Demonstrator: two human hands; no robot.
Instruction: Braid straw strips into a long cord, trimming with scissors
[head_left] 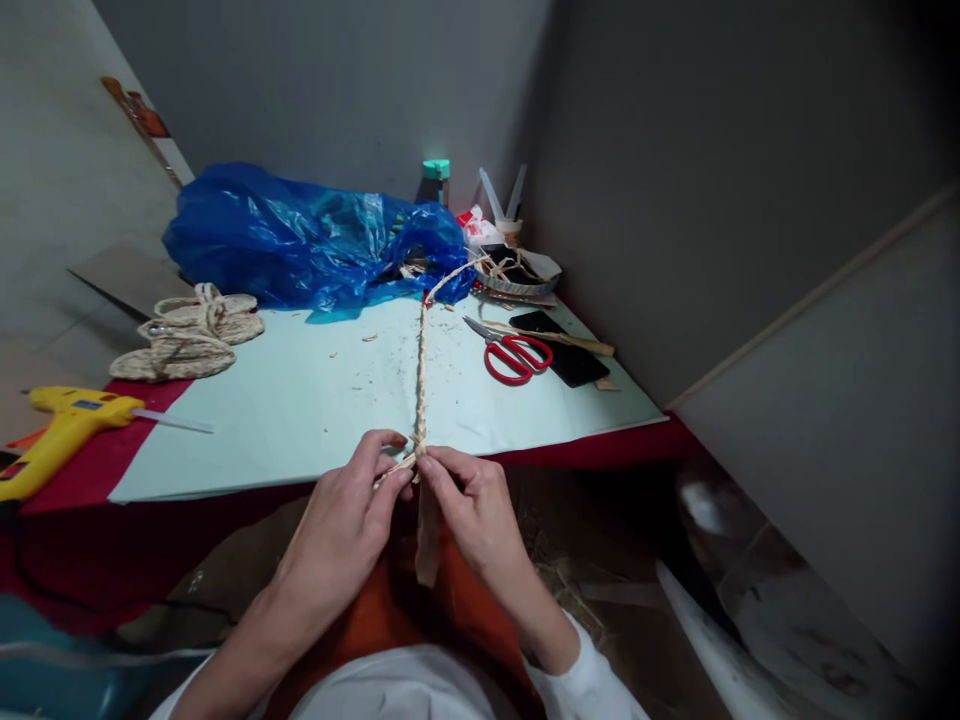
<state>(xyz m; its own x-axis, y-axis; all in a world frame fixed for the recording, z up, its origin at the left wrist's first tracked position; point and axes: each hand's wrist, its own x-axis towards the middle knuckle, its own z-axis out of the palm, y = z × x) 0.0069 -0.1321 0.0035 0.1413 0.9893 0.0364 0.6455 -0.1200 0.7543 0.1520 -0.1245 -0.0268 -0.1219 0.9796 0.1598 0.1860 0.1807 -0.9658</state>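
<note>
Two hands of ours meet at the near edge of the pale sheet (352,400), working on one braid (421,370). Our left hand (330,525) is nearly closed, thumb and fingers pinching a loose strand (391,472) that sticks out to the left of the braid's near end. Our right hand (484,510) pinches that near end itself between thumb and index finger, its other fingers curled in, and a flat strip (427,545) hangs down just beside its thumb. From our fingertips, we see the braid run straight away from us over the sheet, then bend right near the blue bag (300,235) and reach the tray (517,285), where more pale strands lie. To the right of the braid we have red-handled scissors (510,358), blades pointing away and to the left, beside a flat black object (562,350) with a long pale piece across it. Behind the tray stand a cup (508,232) holding two whitish sticks and, farther left, a jar (436,185) with a green lid. On our left, woven slippers (187,335) lie bunched together at the sheet's edge, and nearer us a yellow glue gun (71,425) rests on the red cloth (97,480), its clear stick pointing right over the sheet.
</note>
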